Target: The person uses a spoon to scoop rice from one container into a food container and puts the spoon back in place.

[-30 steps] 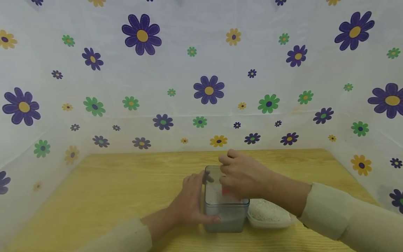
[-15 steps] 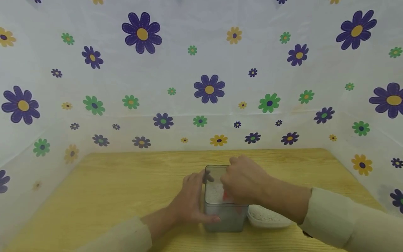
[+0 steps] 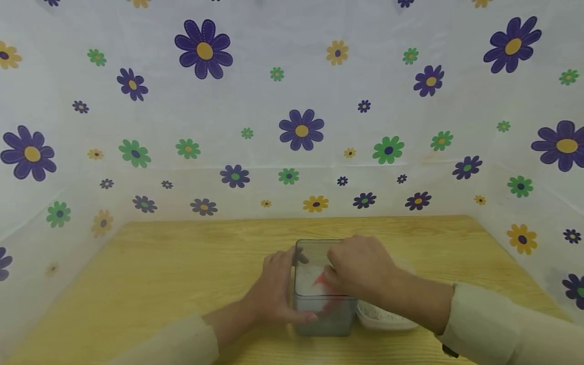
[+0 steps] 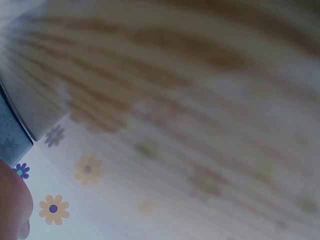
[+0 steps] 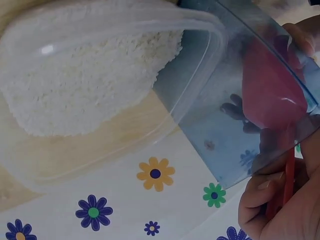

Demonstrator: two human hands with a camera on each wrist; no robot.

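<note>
A clear grey-blue plastic container (image 3: 321, 324) stands upright on the table, with white contents visible through its walls. My left hand (image 3: 269, 291) holds its left side, thumb across the front and fingers toward the back. My right hand (image 3: 365, 266) grips the handle of a red scoop (image 5: 272, 85), whose bowl is inside the container; in the head view the hand covers much of the scoop. Right of the container sits a clear plastic tub (image 3: 388, 324) with rice (image 5: 90, 80) in it, partly hidden under my right forearm. The left wrist view shows only a corner of the container (image 4: 12, 130).
The wood-grain table (image 3: 182, 268) extends to the left and behind the container. A white sheet (image 3: 255, 101) printed with purple, green and yellow flowers encloses the back and both sides. A small dark object (image 3: 450, 351) shows below the right sleeve.
My right hand has moved down and slightly right, tilting the scoop, and more of its red bowl shows through the container. The left hand and container hold their place.
</note>
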